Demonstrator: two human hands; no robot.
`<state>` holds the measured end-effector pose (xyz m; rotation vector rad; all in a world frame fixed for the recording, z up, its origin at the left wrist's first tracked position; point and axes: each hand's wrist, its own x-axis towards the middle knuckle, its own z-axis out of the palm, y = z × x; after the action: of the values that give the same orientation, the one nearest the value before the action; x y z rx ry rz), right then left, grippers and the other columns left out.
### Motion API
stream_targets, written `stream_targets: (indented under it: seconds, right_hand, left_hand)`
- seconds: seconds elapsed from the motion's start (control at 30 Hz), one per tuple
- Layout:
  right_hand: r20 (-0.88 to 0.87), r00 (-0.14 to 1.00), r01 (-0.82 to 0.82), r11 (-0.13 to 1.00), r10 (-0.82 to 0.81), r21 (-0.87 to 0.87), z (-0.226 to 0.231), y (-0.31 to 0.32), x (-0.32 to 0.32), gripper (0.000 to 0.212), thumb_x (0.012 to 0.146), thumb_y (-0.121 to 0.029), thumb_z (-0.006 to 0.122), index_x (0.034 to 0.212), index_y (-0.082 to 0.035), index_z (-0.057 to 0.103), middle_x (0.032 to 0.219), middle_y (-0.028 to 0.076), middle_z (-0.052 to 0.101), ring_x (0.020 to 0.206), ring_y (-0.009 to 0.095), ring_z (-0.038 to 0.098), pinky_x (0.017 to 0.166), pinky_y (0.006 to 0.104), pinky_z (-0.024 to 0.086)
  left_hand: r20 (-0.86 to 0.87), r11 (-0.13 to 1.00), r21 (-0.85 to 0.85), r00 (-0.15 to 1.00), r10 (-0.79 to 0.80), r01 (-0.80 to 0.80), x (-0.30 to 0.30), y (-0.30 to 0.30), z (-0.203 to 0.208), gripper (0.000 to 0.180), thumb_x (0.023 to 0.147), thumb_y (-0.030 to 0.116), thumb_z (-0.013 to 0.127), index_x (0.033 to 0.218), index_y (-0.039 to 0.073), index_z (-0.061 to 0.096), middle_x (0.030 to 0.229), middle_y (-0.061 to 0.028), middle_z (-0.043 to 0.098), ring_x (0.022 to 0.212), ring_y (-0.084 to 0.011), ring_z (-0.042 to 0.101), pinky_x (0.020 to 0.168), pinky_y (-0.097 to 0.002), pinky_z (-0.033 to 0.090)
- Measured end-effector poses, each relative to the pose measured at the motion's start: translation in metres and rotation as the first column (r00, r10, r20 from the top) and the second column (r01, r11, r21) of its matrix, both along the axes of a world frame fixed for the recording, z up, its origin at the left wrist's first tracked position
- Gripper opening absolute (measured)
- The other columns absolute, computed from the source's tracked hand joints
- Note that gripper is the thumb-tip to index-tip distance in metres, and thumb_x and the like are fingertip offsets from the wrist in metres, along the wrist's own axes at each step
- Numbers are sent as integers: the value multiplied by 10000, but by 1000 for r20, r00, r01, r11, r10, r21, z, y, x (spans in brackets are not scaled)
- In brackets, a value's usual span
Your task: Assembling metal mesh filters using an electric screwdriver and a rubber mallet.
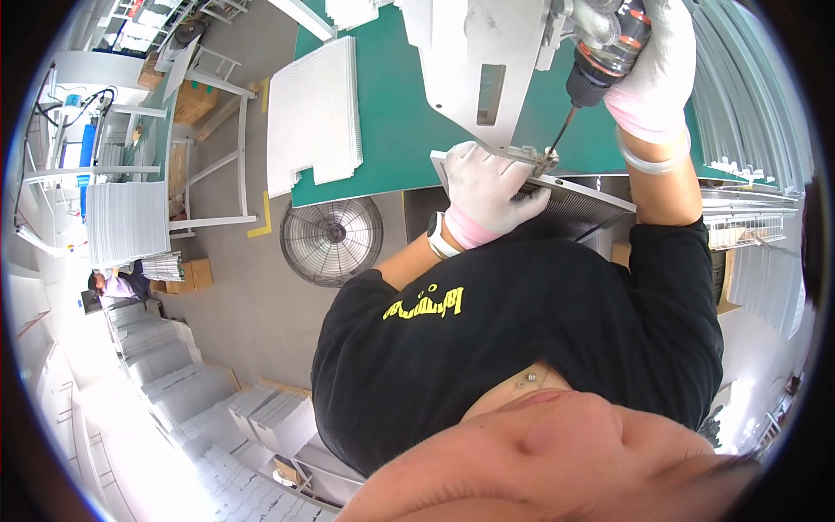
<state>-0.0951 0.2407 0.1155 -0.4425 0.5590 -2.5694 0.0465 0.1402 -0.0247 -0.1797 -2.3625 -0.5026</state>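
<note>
My right hand (657, 87), in a white glove with a pink cuff, is wrapped round a black cordless drill (609, 61) with orange trim. The drill's long thin bit (565, 129) slants down to a small metal bracket (541, 160) at the lower end of a large white sheet-metal part (474, 83). Beside the bit tip, my left hand (485, 187), gloved the same way, grips the edge of a white-framed panel with a dark mesh face (565, 209). The panel juts out past the near table edge. My left fingertips are partly hidden behind the metal.
A stack of white ribbed panels (315, 113) lies on the green tabletop (391, 130). A round floor fan (332, 239) stands below the table's near left edge. Many long white panels (748, 96) stand at the right. Cardboard boxes (196, 103) and white frames are at the far left.
</note>
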Motion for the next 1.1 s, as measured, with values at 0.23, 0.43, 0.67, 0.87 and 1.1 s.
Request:
stream_targets:
  seconds: [0.23,0.43,0.67,0.87,1.1]
  right_hand:
    - [-494,838,-199,973,229,114,-77,24,-37,398,997,-346,566,1230,-23,575,1051,105,657,885,218,656,803,388,553]
    - [-102,986,155,962,-135,225,-88,31,-13,510,961,-422,593,1254,-14,502,966,132,665,698,192,653,579,303,548]
    - [-256,966,69,990,-37,119,-121,46,-42,467,973,-379,577,1228,7,515,1083,168,639,880,245,664,772,373,555]
    - [-181,972,163,984,-147,74,-121,40,-55,542,977,-346,574,1358,26,475,1202,201,650,1050,284,687,897,429,588]
    - [-329,911,-264,965,248,-4,-111,35,-53,627,933,-412,603,1348,40,472,1199,211,639,1049,268,669,905,405,564]
  left_hand:
    - [117,999,27,992,-39,36,2,0,-19,324,650,303,794,932,149,749,780,6,656,690,-213,616,680,-411,419]
    - [134,988,120,984,-114,98,7,7,-25,298,680,285,796,934,135,754,732,2,593,685,-198,606,629,-376,450]
    - [83,968,178,977,-196,179,6,9,-19,331,715,253,798,1019,131,749,746,0,598,711,-179,614,605,-335,479]
    - [53,953,190,967,-251,237,3,10,-21,355,722,235,806,1052,118,747,767,-2,615,729,-183,625,632,-327,488]
    - [192,867,447,922,-336,222,5,13,-9,318,764,254,799,1032,95,733,791,-63,594,723,-227,605,617,-350,461]
